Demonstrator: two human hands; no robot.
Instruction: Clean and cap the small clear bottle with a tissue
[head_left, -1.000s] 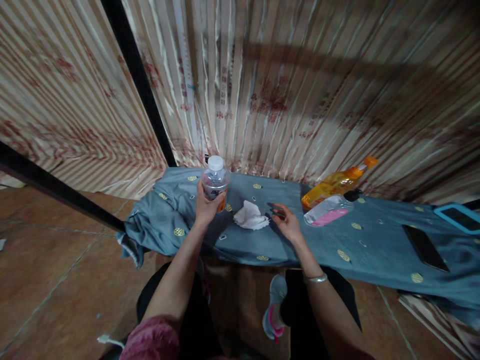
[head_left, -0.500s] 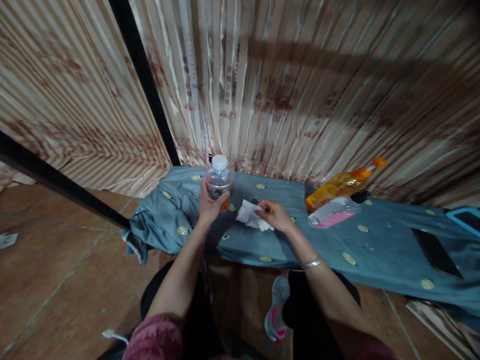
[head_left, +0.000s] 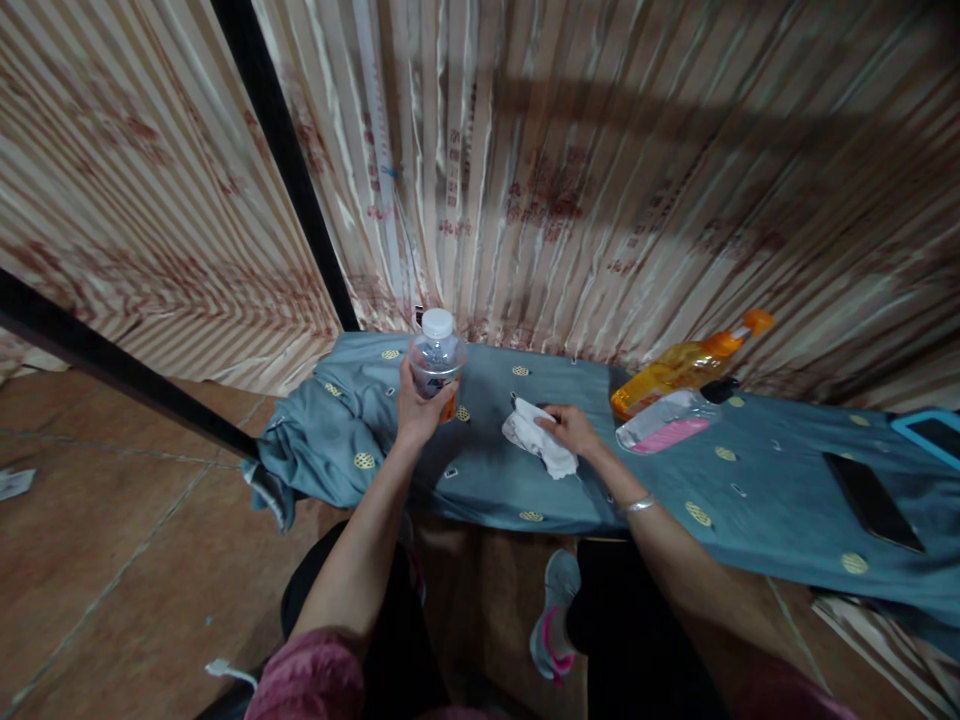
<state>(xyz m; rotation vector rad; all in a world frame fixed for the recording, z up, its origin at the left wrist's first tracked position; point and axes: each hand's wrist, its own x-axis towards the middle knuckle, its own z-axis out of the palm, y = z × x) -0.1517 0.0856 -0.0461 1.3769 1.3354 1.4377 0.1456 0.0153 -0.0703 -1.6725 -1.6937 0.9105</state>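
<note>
My left hand (head_left: 417, 408) grips a small clear plastic bottle (head_left: 436, 357) with a white cap, held upright just above the blue-grey patterned cloth (head_left: 645, 480) that covers a low bench. My right hand (head_left: 571, 429) holds a crumpled white tissue (head_left: 537, 436), lifted slightly off the cloth to the right of the bottle. A silver bangle sits on my right wrist.
An orange-filled bottle (head_left: 684, 366) and a clear bottle with a pink label (head_left: 667, 421) lie on their sides at the right. A dark phone (head_left: 870, 487) and a blue-cased phone (head_left: 928, 432) lie farther right. Striped curtains hang behind; my grey shoe (head_left: 551, 615) rests on the tiled floor.
My right hand reached left to the tissue, closed on it, and has drawn it to the right. My left hand kept the bottle in place.
</note>
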